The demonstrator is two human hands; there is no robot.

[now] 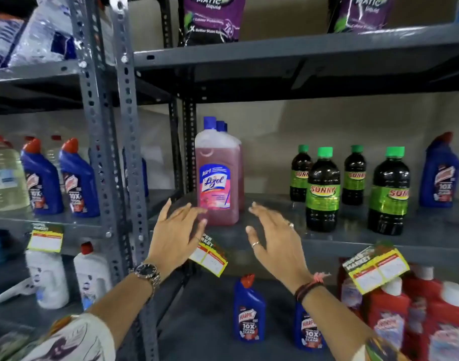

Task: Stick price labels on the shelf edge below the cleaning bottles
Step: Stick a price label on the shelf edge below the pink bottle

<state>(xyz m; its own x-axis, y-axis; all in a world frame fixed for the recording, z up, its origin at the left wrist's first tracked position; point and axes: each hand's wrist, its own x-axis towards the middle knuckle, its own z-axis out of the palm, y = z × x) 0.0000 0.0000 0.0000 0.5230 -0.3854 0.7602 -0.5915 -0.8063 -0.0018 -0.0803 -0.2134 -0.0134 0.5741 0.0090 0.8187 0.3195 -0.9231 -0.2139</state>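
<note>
**shelfnewbie:** where's everything sitting?

**me:** Both arms stretched forward, left hand [176, 231] and right hand [272, 237] spread, empty, flanking the pink bottle [217, 175]. Price label [210, 257] hangs off the shelf edge [327, 243], just under my left fingers.

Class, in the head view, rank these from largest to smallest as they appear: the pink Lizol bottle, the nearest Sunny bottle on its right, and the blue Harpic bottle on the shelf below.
1. Pink Lizol bottle
2. Sunny bottle
3. Harpic bottle

Nearness may skew this.
</note>
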